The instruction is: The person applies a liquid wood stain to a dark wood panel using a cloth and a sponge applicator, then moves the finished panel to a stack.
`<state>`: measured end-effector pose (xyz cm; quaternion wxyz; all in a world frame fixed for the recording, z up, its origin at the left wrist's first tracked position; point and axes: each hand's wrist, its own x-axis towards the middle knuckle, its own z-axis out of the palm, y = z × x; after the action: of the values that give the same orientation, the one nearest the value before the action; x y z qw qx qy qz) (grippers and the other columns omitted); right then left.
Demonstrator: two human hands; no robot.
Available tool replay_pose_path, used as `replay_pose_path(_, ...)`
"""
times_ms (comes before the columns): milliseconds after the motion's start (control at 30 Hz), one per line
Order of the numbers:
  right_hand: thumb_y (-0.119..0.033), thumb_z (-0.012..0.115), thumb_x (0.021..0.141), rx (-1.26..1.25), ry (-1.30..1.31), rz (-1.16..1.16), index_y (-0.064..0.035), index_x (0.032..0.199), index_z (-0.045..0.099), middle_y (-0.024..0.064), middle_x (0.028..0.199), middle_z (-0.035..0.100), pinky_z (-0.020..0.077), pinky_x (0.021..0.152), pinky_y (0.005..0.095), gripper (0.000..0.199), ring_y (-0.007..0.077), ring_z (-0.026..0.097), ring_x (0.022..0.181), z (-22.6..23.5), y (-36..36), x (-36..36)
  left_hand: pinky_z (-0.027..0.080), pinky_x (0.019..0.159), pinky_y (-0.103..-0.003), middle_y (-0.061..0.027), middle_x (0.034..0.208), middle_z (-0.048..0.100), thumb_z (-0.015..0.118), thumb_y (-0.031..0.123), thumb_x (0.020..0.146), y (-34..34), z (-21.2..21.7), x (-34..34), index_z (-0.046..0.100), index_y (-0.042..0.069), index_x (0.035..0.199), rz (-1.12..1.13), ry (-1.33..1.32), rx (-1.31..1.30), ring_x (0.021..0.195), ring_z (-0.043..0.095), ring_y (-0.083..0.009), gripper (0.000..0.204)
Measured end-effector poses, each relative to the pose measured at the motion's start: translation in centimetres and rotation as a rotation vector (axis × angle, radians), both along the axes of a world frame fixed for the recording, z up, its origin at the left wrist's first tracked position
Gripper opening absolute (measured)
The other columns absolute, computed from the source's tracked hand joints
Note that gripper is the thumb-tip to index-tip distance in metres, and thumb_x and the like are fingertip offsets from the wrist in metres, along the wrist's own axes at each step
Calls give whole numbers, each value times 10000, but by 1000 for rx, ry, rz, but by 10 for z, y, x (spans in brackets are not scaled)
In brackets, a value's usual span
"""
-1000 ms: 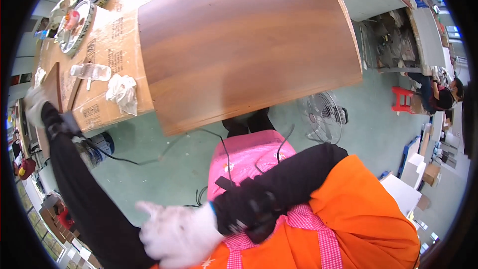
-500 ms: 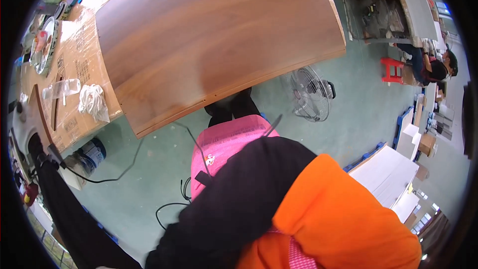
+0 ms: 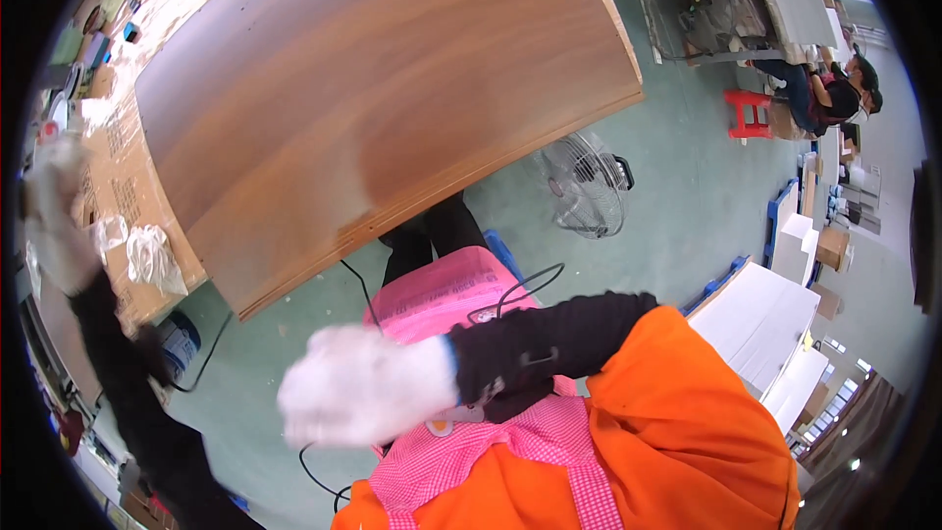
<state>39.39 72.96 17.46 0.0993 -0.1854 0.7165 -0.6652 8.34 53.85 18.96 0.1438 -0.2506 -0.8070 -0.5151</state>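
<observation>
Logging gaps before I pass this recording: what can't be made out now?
Head view:
Left hand: blur hides its finger pose.
Right hand: blur hides whether it holds anything.
Clear bottle: partly hidden by left hand.
Brown panel: far edge cut off by picture's top.

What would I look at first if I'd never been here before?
Probably the big brown board, lying across the table at the top middle. Below it, the white-gloved right hand shows up blurry in front of the pink apron. Bright orange clothing fills the lower right.
</observation>
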Motion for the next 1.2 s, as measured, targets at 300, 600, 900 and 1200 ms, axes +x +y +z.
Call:
replay_pose_path(300, -541, 300, 1136, -635, -999, -581, -59, 1334, 560, 80, 1067, 670, 536, 759, 317, 583, 183, 653, 887, -63, 100, 64, 517, 1059, -372, -174, 1328, 674, 799, 99, 882, 163, -71, 250, 580, -28, 1406, -453, -1296, 361, 1208, 670, -239, 582)
replay_pose_path(600, -263, 546, 1104, -1426, -1076, -999, -125, 1375, 513, 55, 1295, 596, 513, 999, 363, 306, 195, 601, 1188, -71, 106, 70, 429, 1149, -507, -203, 1513, 539, 937, 150, 665, 196, -123, 289, 724, 123, 1260, -492, -611, -141, 1399, 507, -408, 632)
replay_pose_path(900, -143, 709, 995, -99, -683, -1467, -31, 1266, 582, 25, 1015, 691, 515, 708, 239, 319, 79, 657, 849, -79, 236, 109, 374, 1199, -476, -229, 1560, 499, 698, 91, 932, 76, -129, 177, 546, -1, 1475, -304, -316, -456, 1441, 486, -370, 571)
replay_pose_path(1200, -71, 822, 844, 393, -701, -1388, -25, 1342, 507, 75, 1158, 665, 535, 936, 300, 591, 153, 673, 995, -100, 279, 99, 210, 1279, -445, -164, 1677, 369, 507, 313, 1086, -36, -204, 63, 390, 37, 1608, -125, 69, -981, 1560, 322, -323, 602)
